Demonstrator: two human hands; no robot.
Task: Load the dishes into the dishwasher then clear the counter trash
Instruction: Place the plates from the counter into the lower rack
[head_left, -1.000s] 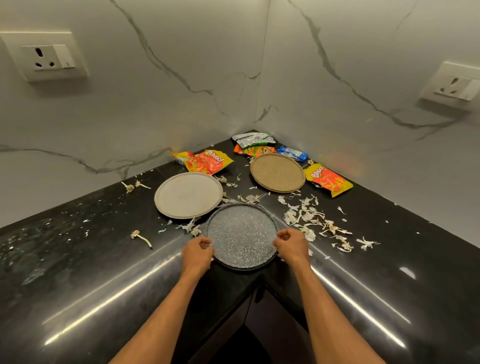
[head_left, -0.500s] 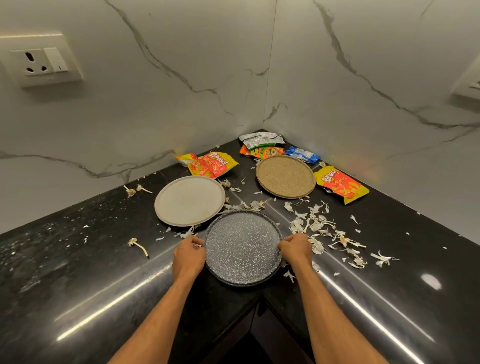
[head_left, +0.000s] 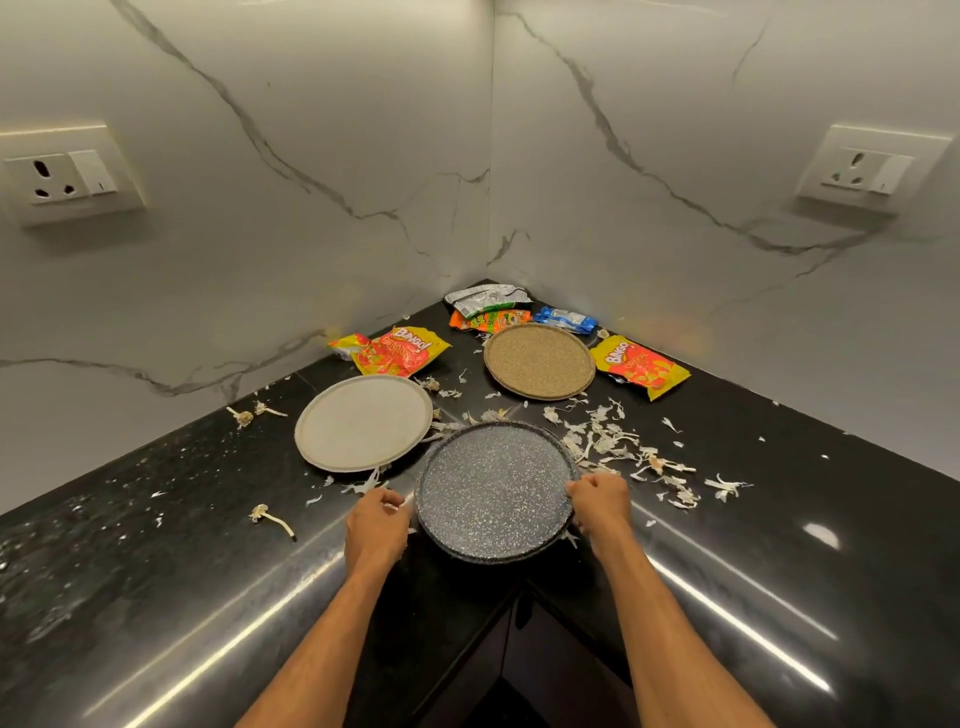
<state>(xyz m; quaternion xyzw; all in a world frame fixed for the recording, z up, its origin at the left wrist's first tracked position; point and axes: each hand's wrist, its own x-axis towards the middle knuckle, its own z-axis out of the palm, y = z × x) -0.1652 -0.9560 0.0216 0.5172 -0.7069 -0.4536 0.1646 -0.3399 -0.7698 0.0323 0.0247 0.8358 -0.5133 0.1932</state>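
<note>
A dark speckled plate lies at the inner corner of the black counter, its near edge over the counter's front edge. My left hand grips its left rim and my right hand grips its right rim. Behind it to the left sits a pale grey plate; a tan speckled plate sits farther back. Snack wrappers lie near the wall corner: a red-yellow one on the left, another on the right, and an orange one, a silver one and a blue one.
Garlic or onion peels are scattered right of the dark plate, with a few stems on the left. Marble walls meet in a corner behind; a socket is on the left wall and another on the right.
Both hands kept their grip while the dark plate came toward me, to the counter's front edge. The view tilted up slightly.
</note>
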